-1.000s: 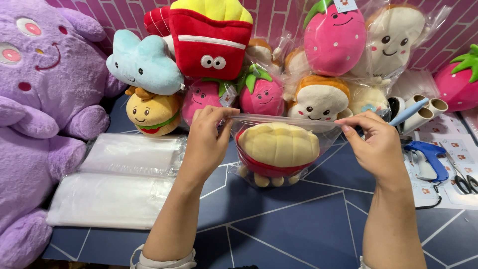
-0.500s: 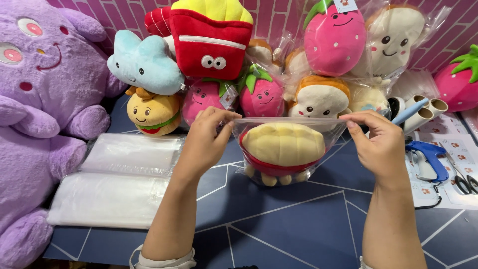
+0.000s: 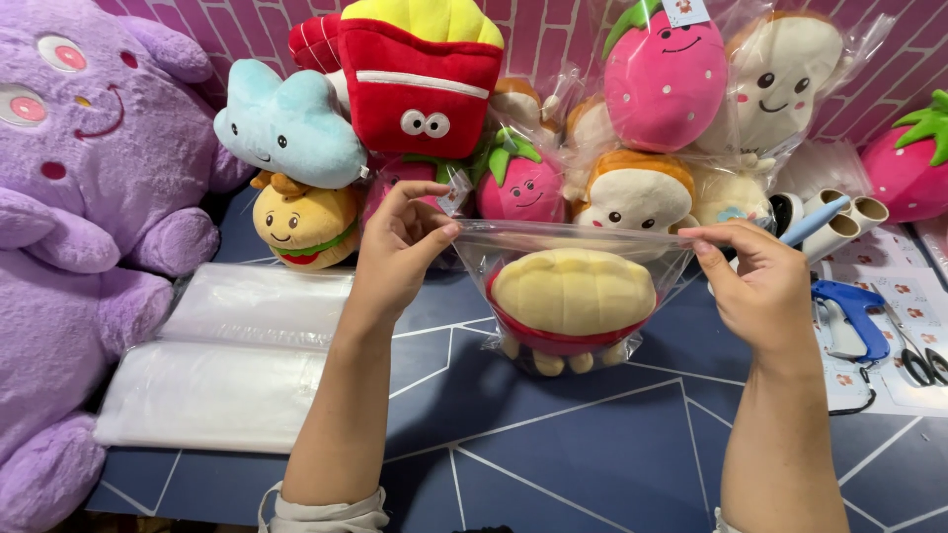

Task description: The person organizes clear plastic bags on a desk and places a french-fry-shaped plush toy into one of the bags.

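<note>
Now your left hand and right hand each pinch an upper corner of a clear plastic bag, stretching its mouth taut above the dark blue table; inside hangs a cream-and-red plush toy, its small feet at the bottom of the bag, which is held just in front of the heap of plush toys. To do this well, in my judgement, keep both pinches level and the top edge flat, so the two layers meet without a wrinkle, and let the toy settle low before you press along the strip. Behind the bag a bagged toast plush and a pink strawberry plush crowd close, and could catch the film if you push forward. Behind and left of the bag sit a burger plush, a blue cloud plush and a red fries plush. Left of the bag lie two stacks of empty clear bags, with a large purple plush beyond them. Right of the bag rest a blue tagging gun, scissors and white rolls, near your right wrist.
</note>
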